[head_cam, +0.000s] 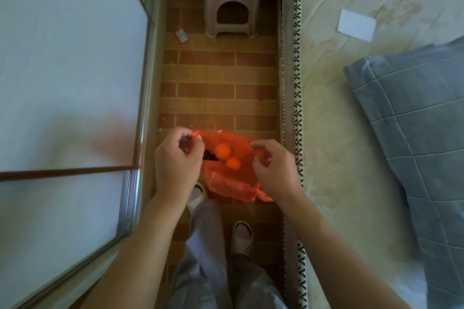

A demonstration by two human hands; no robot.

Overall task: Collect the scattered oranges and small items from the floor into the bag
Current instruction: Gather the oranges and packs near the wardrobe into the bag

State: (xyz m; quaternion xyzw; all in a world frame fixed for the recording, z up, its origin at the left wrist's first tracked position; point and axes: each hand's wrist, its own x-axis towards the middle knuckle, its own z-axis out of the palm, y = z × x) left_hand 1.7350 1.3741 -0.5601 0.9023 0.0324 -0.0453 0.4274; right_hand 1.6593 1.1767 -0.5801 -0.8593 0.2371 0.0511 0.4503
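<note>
A person stands in a narrow strip of brick-patterned floor (221,78), seen from above, slippered feet at the near end. Both forearms reach forward. The left hand (175,158) has its fingers curled around one handle of a thin red plastic bag (226,183); the right hand (273,165) pinches the opposite handle, holding the bag's mouth spread between them. Inside sit two oranges (223,151), touching each other, and a small dark item beside them that is too unclear to identify. Much of the collecting looks done. Farther on, near the floor's left edge, one small white packet (182,35) lies uncollected, just beside a pale plastic stool (232,0) at the far end. A bed (351,108) borders the floor's right edge.
</note>
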